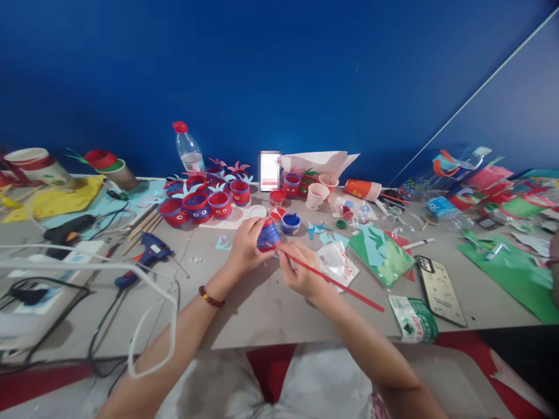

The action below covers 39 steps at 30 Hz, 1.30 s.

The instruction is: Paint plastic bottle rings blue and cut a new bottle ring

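The red-and-blue painted cup (269, 237) is in your left hand (247, 244), fingers curled closed about its side. Your right hand (301, 270), just beside, pinches 1 red stick (353, 292), its near end at the cup's lower edge; contact cannot be confirmed.

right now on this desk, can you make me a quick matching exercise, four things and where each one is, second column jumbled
1. red-and-blue cup
2. long red stick
3. blue glue gun
4. red-capped bottle

a. standing near the blue wall
b. in the right hand
c. lying left of the left hand
d. in the left hand

Pairs: 1-d, 2-b, 3-c, 4-a
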Motion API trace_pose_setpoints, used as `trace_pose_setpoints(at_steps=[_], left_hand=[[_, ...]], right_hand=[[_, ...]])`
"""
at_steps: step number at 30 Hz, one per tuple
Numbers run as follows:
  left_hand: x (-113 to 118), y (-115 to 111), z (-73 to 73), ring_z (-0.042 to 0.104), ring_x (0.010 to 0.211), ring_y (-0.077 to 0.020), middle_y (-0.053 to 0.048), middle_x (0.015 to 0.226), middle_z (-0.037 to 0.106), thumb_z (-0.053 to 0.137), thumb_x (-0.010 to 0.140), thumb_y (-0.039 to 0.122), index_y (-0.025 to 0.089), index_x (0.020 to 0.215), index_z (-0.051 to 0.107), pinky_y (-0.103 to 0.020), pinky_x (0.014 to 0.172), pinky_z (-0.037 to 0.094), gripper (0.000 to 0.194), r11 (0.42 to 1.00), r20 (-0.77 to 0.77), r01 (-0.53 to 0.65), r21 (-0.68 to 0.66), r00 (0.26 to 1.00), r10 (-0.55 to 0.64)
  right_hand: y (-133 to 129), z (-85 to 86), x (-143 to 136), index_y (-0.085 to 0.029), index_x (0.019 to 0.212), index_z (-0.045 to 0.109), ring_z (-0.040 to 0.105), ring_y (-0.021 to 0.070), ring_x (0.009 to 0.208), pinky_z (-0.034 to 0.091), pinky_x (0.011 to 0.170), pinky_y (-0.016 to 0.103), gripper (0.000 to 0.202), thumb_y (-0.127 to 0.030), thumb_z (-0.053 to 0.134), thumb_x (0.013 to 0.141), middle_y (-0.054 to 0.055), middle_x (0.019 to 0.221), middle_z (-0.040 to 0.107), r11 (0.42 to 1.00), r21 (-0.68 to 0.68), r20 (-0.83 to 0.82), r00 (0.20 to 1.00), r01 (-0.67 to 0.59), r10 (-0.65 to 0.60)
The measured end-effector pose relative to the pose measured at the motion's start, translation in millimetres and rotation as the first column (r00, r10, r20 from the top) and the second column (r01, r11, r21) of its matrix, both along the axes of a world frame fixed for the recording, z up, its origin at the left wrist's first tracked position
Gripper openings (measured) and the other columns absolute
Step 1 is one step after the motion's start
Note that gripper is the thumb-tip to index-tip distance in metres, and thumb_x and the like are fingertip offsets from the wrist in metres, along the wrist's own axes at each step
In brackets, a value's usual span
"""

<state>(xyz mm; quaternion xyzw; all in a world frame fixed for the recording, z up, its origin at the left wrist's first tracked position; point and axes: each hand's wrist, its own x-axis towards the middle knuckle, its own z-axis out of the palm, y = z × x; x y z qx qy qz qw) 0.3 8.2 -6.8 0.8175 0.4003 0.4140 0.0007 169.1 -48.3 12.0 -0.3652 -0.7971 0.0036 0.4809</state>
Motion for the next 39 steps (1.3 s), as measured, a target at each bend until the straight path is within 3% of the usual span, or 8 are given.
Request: trace_pose_setpoints(at_steps=[6,17,21,28,39], left_hand=[[-0.9,2.7,-4.5,0.056,0.107,-0.0311,-0.016,0.117,0.057,0.075,0.071,0.035,0.014,0.127,0.049,-0.046,0.093,0.049,0.065,1.0,-0.026,-0.004,0.007,1.0,0.004],[-1.1,0.3,1.7,0.057,0.105,-0.0303,-0.013,0.117,0.057,0.077,0.067,0.032,0.018,0.126,0.049,-0.045,0.092,0.049,0.067,0.999,-0.03,-0.009,-0.039,1.0,0.008],[0.3,-1.0,2.3,0.057,0.107,-0.0304,-0.013,0.117,0.057,0.075,0.07,0.032,0.018,0.126,0.05,-0.045,0.091,0.049,0.063,0.998,-0.043,0.001,-0.057,0.999,-0.004],[4.1,-4.3,-0.6,0.056,0.108,-0.0318,-0.017,0.118,0.057,0.072,0.072,0.029,0.014,0.13,0.047,-0.047,0.093,0.049,0.064,0.999,-0.057,0.041,-0.02,0.998,-0.042],[0.2,-1.5,1.7,0.057,0.107,-0.0299,-0.014,0.118,0.057,0.077,0.066,0.027,0.017,0.127,0.048,-0.045,0.093,0.049,0.068,0.999,-0.03,0.015,-0.039,0.999,-0.016]], right_hand=[[2.3,4.7,0.6,-0.021,0.097,0.059,0.067,0.0184,0.073,0.055,0.066,0.031,0.014,-0.016,0.046,0.093,0.005,0.081,0.071,1.0,-0.002,-0.047,0.999,-0.005,0.005],[11.0,-4.4,17.5,-0.021,0.094,0.06,0.066,0.0207,0.074,0.053,0.068,0.034,0.015,-0.018,0.045,0.094,0.007,0.081,0.07,0.971,-0.014,-0.05,0.969,0.24,-0.24],[8.6,-7.7,14.2,-0.021,0.097,0.06,0.066,0.0209,0.077,0.053,0.07,0.034,0.015,-0.019,0.046,0.094,0.007,0.086,0.07,0.987,-0.06,-0.025,0.988,0.15,-0.152],[-1.0,2.0,0.0,-0.021,0.095,0.059,0.067,0.0184,0.074,0.055,0.068,0.031,0.014,-0.016,0.046,0.093,0.005,0.082,0.071,0.997,-0.062,-0.049,0.998,-0.042,0.039],[8.4,6.7,14.6,-0.022,0.093,0.06,0.066,0.0193,0.072,0.054,0.065,0.032,0.016,-0.019,0.045,0.094,0.005,0.081,0.071,0.992,0.016,-0.085,0.989,0.125,-0.124]])
